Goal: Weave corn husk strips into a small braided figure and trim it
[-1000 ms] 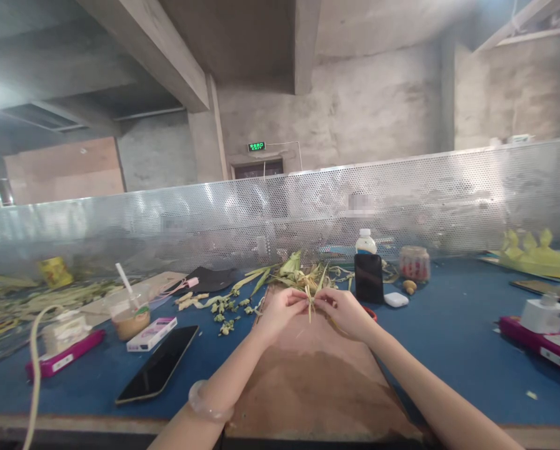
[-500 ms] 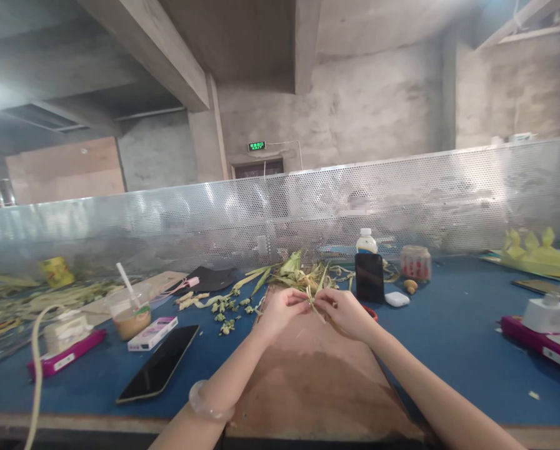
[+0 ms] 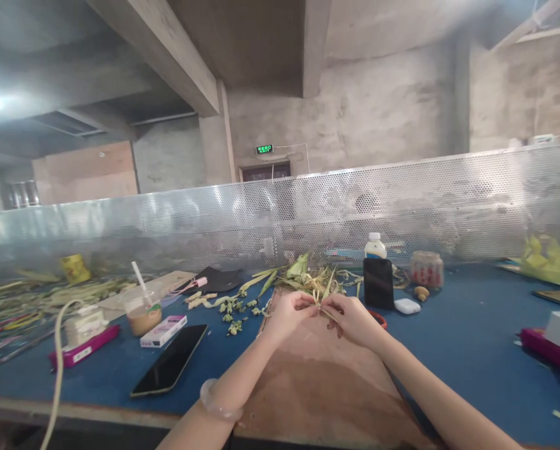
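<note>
Both hands meet over the far part of a brown wooden board (image 3: 327, 381). Thin pale-green plant strips (image 3: 316, 297) stick up between the fingertips. My left hand (image 3: 287, 317) pinches them from the left, thumb against fingers. From the other side my right hand (image 3: 350, 317) is closed on the same strips, with one end hanging below its fingers. Just beyond the hands lies a heap of dried green and yellow leaves (image 3: 303, 272). Small knotted green pieces (image 3: 234, 306) are scattered left of the board. The fingers hide part of the strips.
Left on the blue table stand a drink cup (image 3: 142, 315), a small box (image 3: 164, 331), a dark tablet (image 3: 170, 360) and a power strip (image 3: 87, 347). Right are an upright phone (image 3: 378, 284), a white earbud case (image 3: 407, 306) and a jar (image 3: 427, 270). A perforated metal screen (image 3: 214, 219) runs behind.
The whole view has shifted, so things appear slightly farther right. Both hands keep their pinch; the strips now stand more upright between them, and the right fingers have shifted a little.
</note>
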`<state>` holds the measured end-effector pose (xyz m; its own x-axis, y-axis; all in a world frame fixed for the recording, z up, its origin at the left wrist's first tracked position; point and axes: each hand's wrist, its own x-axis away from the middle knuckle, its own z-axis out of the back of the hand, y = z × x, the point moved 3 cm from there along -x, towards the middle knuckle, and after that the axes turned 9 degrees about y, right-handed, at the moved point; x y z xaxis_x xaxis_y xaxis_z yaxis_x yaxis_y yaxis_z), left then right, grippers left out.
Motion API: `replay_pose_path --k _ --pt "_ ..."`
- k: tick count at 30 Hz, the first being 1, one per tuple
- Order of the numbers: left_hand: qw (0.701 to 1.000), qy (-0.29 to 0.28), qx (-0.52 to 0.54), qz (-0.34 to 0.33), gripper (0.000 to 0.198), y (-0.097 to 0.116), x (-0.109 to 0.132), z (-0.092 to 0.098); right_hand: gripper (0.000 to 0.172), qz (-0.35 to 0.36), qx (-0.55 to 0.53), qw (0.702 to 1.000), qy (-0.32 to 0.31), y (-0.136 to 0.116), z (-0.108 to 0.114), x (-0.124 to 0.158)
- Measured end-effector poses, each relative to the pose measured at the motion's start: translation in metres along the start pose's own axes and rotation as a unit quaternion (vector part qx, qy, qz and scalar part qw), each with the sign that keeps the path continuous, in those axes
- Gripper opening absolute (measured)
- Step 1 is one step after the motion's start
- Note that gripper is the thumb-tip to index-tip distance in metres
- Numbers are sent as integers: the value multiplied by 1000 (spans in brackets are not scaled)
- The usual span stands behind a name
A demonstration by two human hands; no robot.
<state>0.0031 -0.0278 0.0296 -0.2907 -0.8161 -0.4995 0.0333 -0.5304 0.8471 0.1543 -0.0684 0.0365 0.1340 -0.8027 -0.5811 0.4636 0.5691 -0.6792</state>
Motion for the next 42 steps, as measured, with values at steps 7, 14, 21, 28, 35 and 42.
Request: replay_pose_path --k 7,14,21,28,35,42 --pt "1000 -15 -15 -2 29 4 0 -1 27 14 -2 1000 -12 1 1 0" --pt "999 -23 21 16 22 6 1 0 30 -30 -44 999 10 14 0 -2" --pt "996 -31 76 35 20 14 4 0 29 -29 -110 993 20 8 1 -4" --pt "986 -52 140 70 24 9 2 0 30 -39 -104 994 20 6 1 -3" --pt "982 -26 174 73 26 7 0 4 35 -8 -133 991 -11 -6 1 2" --pt "982 -31 167 79 25 10 2 1 34 -31 -124 991 30 2 -2 0"
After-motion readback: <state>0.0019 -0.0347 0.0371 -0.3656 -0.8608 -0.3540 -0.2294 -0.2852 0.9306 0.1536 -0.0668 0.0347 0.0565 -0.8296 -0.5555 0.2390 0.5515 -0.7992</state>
